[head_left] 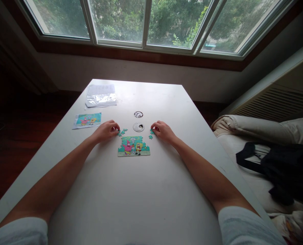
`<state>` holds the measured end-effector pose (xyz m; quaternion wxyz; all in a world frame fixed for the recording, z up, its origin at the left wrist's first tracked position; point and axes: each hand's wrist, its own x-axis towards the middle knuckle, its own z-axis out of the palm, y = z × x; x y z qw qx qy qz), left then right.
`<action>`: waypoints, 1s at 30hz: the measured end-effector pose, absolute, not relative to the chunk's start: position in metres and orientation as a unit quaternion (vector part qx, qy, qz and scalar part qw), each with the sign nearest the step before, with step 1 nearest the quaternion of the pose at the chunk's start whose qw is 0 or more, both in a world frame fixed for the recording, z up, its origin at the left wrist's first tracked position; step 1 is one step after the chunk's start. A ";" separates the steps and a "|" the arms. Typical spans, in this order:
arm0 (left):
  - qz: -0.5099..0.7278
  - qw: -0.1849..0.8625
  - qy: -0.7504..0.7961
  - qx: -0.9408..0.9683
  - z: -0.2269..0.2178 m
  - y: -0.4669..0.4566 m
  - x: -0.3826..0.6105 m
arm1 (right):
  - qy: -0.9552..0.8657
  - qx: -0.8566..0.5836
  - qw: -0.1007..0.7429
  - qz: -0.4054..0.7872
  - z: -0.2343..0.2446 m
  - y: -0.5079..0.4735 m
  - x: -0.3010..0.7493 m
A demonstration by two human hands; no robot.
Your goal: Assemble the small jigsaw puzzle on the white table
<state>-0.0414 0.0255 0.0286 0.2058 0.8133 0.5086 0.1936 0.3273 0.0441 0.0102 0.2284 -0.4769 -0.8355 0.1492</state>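
Observation:
A partly assembled cartoon jigsaw puzzle (133,147) lies on the white table, its top corners and edges uneven. Left of its upper edge, my left hand (107,131) has its fingers curled in a pinch at a teal puzzle piece (119,133). Several loose teal pieces (124,131) lie by those fingertips. My right hand (163,131) mirrors it on the other side, thumb and fingers closed on a teal piece (151,131). Just below it lies another loose piece (150,137). The fingers partly hide what each hand pinches.
A picture sheet (88,120) showing the same cartoon lies at the left. Behind it are papers with a clear plastic bag (101,97). Two round table fittings (138,127) sit beyond the puzzle. A couch (251,136) with a dark bag (289,166) stands at the right.

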 end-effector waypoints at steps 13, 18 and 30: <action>0.195 0.148 0.527 0.814 0.024 0.022 -0.032 | -0.834 -0.480 0.226 0.151 0.007 0.046 0.328; 0.183 0.153 0.524 0.818 0.027 0.020 -0.029 | -0.834 -0.483 0.220 0.153 0.012 0.044 0.327; 0.226 0.224 0.538 0.781 0.028 0.014 -0.016 | -0.831 -0.479 0.241 0.152 0.013 0.042 0.323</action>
